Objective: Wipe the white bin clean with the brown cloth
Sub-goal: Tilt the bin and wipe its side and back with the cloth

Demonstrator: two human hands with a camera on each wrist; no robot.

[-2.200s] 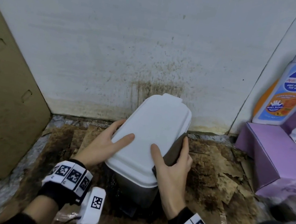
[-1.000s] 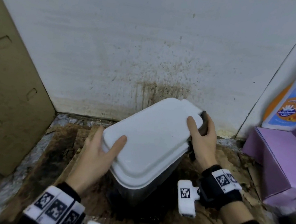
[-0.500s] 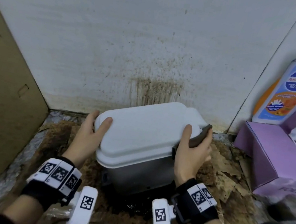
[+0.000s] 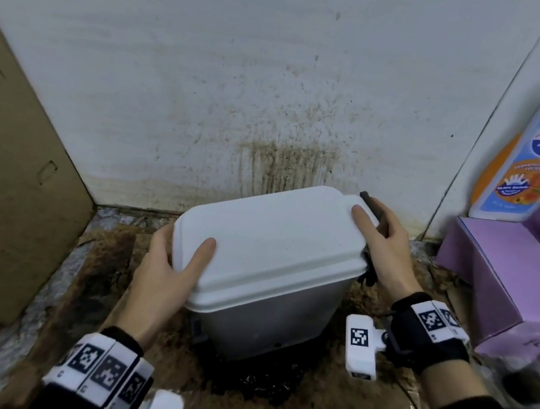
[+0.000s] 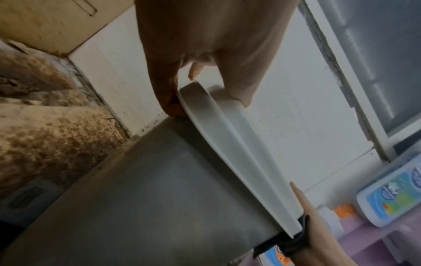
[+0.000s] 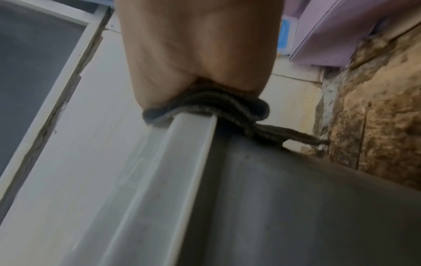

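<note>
The white bin [image 4: 268,310] with its shut white lid [image 4: 270,242] stands on the stained floor in front of the wall. My left hand [image 4: 179,257] grips the lid's left end, thumb on top and fingers round the edge; the left wrist view shows that hand [image 5: 205,54] clasping the lid rim [image 5: 230,136]. My right hand [image 4: 378,232] holds the brown cloth [image 4: 376,211] against the lid's far right end, thumb on top. In the right wrist view the cloth [image 6: 205,106] is bunched between palm and lid edge [image 6: 182,162].
A cardboard panel [image 4: 6,187] leans at the left. A purple box [image 4: 506,280] and a large wash bottle [image 4: 536,157] stand at the right. The wall [image 4: 287,165] behind the bin is splattered brown. Soiled cardboard [image 4: 94,301] covers the floor, with a black patch [image 4: 255,381] under the bin.
The bin has been turned from end-on to broadside. My left hand moved to the lid's left end; my right hand with the cloth slid back along the right edge.
</note>
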